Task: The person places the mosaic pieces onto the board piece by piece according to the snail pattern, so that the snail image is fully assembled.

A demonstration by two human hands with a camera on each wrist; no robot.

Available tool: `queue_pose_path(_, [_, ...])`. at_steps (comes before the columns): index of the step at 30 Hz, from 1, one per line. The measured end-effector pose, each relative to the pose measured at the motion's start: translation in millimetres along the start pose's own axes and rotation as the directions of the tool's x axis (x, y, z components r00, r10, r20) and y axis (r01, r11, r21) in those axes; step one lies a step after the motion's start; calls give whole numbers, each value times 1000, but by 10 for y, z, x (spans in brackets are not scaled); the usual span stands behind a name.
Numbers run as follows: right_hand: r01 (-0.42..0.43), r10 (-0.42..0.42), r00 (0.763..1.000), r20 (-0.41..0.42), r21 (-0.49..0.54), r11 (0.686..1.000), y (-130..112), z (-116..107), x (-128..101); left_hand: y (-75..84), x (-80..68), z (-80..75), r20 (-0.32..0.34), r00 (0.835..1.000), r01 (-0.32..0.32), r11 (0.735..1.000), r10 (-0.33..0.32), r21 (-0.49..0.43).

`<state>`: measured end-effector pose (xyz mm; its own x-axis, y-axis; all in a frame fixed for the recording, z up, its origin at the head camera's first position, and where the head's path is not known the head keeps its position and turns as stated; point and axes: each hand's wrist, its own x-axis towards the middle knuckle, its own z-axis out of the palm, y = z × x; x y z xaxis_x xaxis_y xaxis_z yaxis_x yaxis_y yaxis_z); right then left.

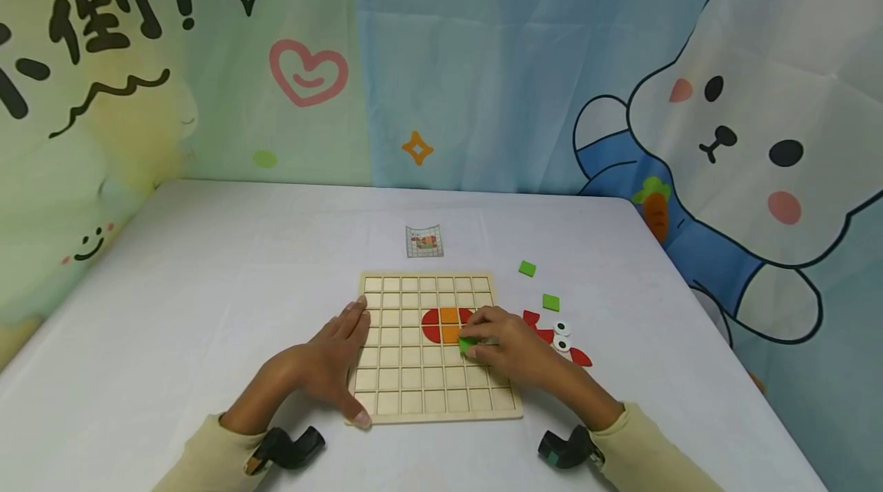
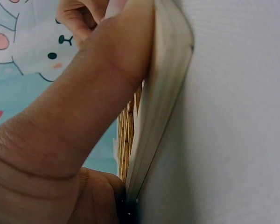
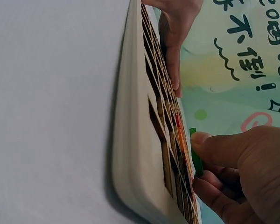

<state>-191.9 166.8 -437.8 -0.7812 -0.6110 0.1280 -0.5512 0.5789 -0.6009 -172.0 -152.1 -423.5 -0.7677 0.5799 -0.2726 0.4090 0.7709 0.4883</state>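
Observation:
A wooden grid board (image 1: 407,379) lies on the table, with red and orange tiles (image 1: 449,316) set in its middle cells. My left hand (image 1: 331,365) rests along the board's left edge, fingers straight and thumb at the near corner; in the left wrist view the thumb (image 2: 102,70) lies against the board's side. With thumb and fingers my right hand (image 1: 507,342) pinches a green square tile (image 1: 466,345) over the board, just right of the orange tiles. The right wrist view shows this green tile (image 3: 196,154) tilted on edge close to the grid.
Two loose green tiles (image 1: 550,302) lie right of the board. Beside the right wrist are red pieces (image 1: 580,357) and two round eye pieces (image 1: 562,329). A small picture card (image 1: 424,241) lies beyond the board. A printed curtain (image 1: 469,78) hangs behind the table.

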Motion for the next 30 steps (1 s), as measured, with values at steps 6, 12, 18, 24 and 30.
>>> queue_pose_path(6, [65, -64, 998, 13, -30, 997, -41, 52, 20, 0, -1, -8, 0, 1000, -5, 1000, 5, -2])
queue_pose_path(12, [92, -91, 996, 24, -40, 995, -55, 88, 35, 9, -11, -14, 2, 1000, 8, 1000, -8, -6])
queue_pose_path(18, [105, -103, 993, 49, -40, 994, -69, 115, 62, 3, -8, -4, -2, 1000, 9, 1000, -9, -6])
queue_pose_path(24, [108, -106, 993, 42, -38, 993, -60, 128, 80, -9, -8, 6, -2, 1000, 5, 1000, -5, -10])
queue_pose_path(30, [108, -107, 994, 32, -26, 994, -58, 122, 83, -11, -5, 9, 2, 1000, 13, 1000, -13, 0])
